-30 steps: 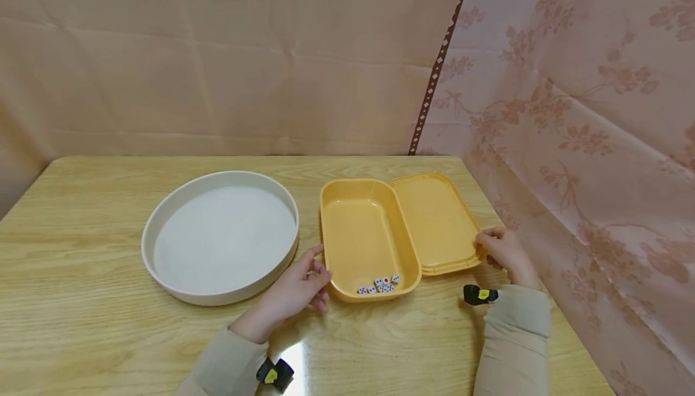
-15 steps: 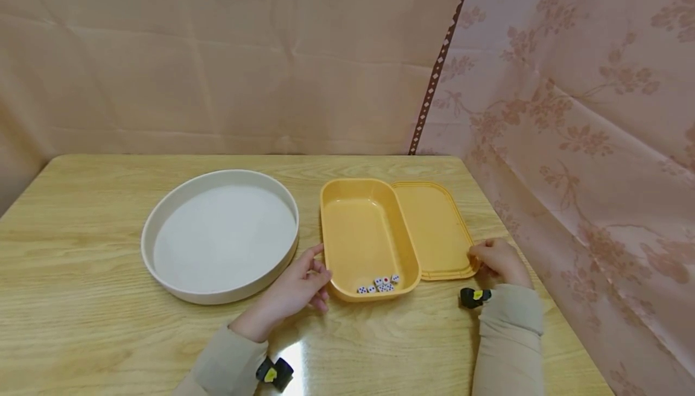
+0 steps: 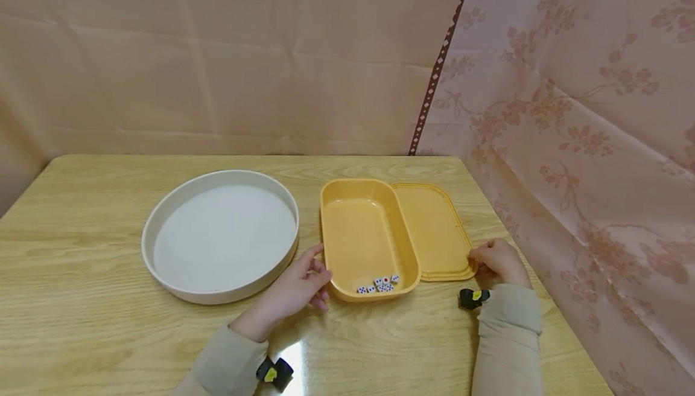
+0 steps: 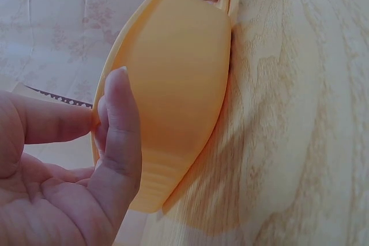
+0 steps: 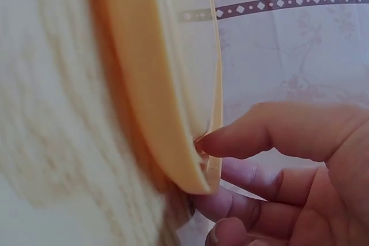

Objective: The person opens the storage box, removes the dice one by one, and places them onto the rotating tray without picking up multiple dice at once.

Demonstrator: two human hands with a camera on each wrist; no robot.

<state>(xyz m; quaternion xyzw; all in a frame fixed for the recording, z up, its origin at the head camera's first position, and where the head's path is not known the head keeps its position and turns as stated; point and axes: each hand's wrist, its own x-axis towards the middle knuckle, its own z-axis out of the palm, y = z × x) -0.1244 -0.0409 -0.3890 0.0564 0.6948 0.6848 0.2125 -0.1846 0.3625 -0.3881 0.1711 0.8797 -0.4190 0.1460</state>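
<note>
A yellow rectangular box (image 3: 358, 233) stands on the wooden table, with several white dice (image 3: 382, 286) gathered at its near end. My left hand (image 3: 298, 284) touches the rim and outer wall at its near-left side, fingers loosely bent; the left wrist view shows the thumb (image 4: 121, 119) close against the wall. To the box's right lies its matching yellow lid (image 3: 434, 233), left edge partly hidden by the box. With thumb and fingers, my right hand (image 3: 501, 260) pinches the lid's near-right corner. In the right wrist view the lid (image 5: 144, 84) is upright on edge because the camera is turned.
Left of the box stands a large round white tray (image 3: 225, 239) with a low rim. A beige curtain (image 3: 244, 64) hangs behind the table (image 3: 353, 354), and a pink flowered curtain (image 3: 597, 142) along its right edge.
My right hand has lowered the lid and brought it slightly nearer and to the left, so that it lies flatter beside the box. The left hand, box and dice have stayed put.
</note>
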